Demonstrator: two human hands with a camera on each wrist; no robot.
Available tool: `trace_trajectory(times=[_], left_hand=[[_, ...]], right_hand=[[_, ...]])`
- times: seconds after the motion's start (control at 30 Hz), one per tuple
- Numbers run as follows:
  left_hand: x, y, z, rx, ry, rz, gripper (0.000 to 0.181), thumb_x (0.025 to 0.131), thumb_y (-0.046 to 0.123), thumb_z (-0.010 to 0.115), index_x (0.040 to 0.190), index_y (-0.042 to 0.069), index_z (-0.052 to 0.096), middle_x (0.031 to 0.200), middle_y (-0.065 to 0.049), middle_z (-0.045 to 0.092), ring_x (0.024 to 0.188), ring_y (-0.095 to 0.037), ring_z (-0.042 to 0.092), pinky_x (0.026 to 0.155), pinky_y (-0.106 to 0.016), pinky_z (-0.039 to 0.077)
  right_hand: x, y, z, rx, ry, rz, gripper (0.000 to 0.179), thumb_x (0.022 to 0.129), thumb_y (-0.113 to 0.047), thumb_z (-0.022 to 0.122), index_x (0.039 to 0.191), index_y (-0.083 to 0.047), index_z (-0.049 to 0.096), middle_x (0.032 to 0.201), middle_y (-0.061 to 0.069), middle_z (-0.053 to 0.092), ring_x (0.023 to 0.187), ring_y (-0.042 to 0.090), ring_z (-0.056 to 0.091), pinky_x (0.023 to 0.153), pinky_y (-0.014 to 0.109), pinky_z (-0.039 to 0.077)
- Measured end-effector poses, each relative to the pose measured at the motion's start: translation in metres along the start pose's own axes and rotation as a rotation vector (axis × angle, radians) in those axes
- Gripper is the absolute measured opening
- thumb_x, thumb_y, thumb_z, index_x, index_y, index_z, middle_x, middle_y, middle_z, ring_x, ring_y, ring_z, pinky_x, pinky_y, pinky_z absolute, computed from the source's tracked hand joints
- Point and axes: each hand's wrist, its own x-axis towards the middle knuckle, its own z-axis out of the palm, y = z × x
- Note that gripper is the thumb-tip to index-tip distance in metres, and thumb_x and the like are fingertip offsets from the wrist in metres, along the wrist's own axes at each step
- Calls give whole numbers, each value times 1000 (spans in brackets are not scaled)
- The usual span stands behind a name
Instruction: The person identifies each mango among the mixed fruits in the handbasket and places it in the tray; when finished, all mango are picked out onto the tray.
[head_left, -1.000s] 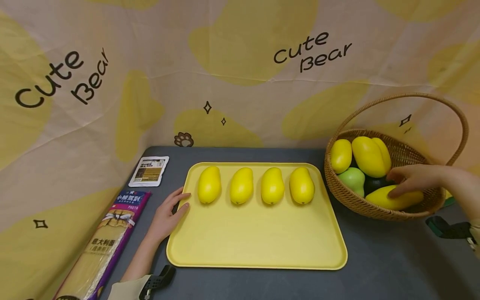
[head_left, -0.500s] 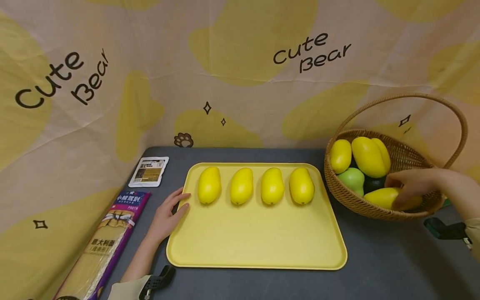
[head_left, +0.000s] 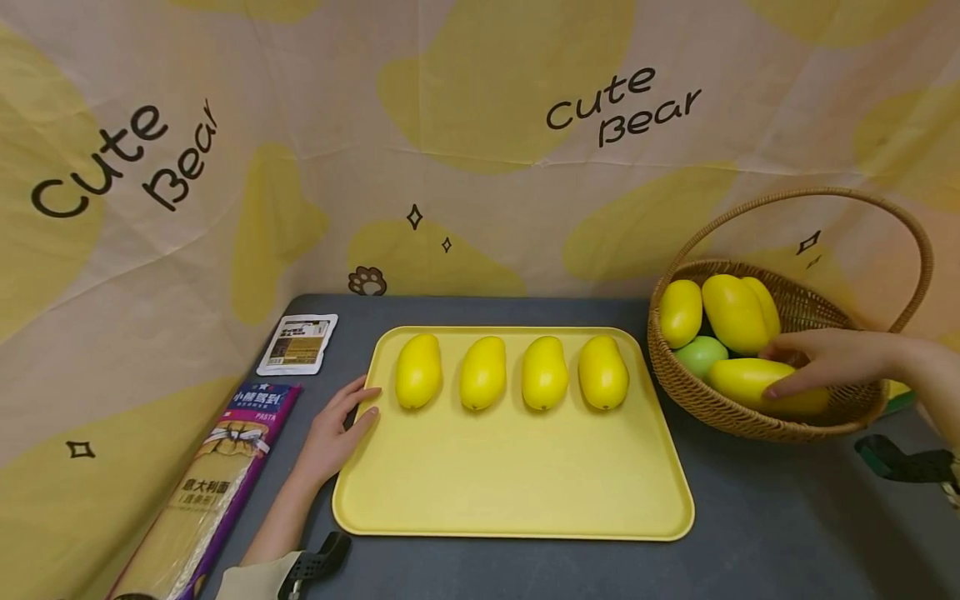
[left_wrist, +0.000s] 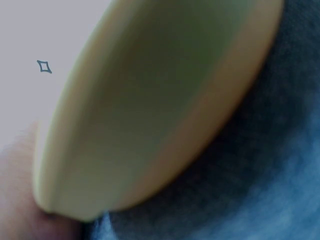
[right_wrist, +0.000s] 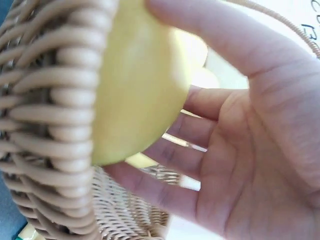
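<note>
In the wicker basket (head_left: pixel 720 417) at the right, my right hand (head_left: pixel 832 362) grips a smooth yellow mango (head_left: pixel 738 383). The right wrist view shows the thumb on one side of this mango (right_wrist: pixel 140 85) and the fingers round the other, close behind the woven rim. My left hand (head_left: pixel 333 433) rests with relaxed fingers on the left rim of a yellow tray (head_left: pixel 510 483). Several more mangoes (head_left: pixel 483 372) stand in a row along the tray's far side. The left wrist view is a blurred close-up of the tray's edge.
Beside the held mango are more yellow mangoes (head_left: pixel 735 312) and a green fruit (head_left: pixel 701 357). The basket's tall handle (head_left: pixel 810 193) arches over them. Left of the tray lie a pasta packet (head_left: pixel 213 475) and a white sachet (head_left: pixel 298 343). A patterned cloth (head_left: pixel 480 167) hangs behind the table.
My right hand has shifted its hold on the mango, which has moved left and up in the basket, covering the dark fruit and part of the green one. The left hand stays still.
</note>
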Motion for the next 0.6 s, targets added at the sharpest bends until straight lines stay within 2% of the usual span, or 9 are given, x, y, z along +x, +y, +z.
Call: trace_trajectory(times=[0.1, 0.17, 0.33, 0.47, 0.6], left_hand=[[-1, 0, 0, -5, -1, 1, 33, 97, 16, 61, 127, 3, 63, 147, -18, 43, 134, -41, 39, 109, -60, 27], [-1, -1, 0, -7, -1, -2, 33, 97, 16, 61, 127, 3, 63, 147, -18, 43, 135, -40, 38, 109, -60, 27], [-1, 0, -1, 0, 1, -10, 33, 97, 16, 61, 127, 3, 63, 147, -18, 43, 135, -40, 39, 110, -59, 27], [0, 0, -1, 7, 0, -12, 33, 97, 16, 61, 127, 3, 63, 147, -18, 43, 134, -40, 39, 110, -59, 27], [0, 0, -1, 8, -2, -17, 33, 97, 16, 61, 127, 3, 63, 147, -18, 43, 134, -40, 39, 110, -59, 27]], right_hand=[[0, -9, 1, -42, 95, 34, 58, 91, -37, 67, 128, 5, 53, 119, 11, 61, 104, 33, 59, 79, 47, 51], [-1, -14, 1, -65, 164, 56, 63, 90, -41, 67, 130, 5, 52, 121, 16, 61, 105, 36, 59, 78, 49, 51], [-2, -26, 1, -40, 292, 80, 65, 92, -45, 65, 133, 3, 50, 123, 22, 58, 101, 34, 59, 74, 45, 50], [-3, -35, 1, 8, 322, 92, 65, 94, -46, 61, 137, 0, 45, 126, 24, 56, 101, 35, 58, 74, 46, 50], [-2, -46, 1, 55, 327, 107, 74, 95, -48, 58, 145, 2, 35, 137, 30, 44, 109, 43, 53, 77, 52, 49]])
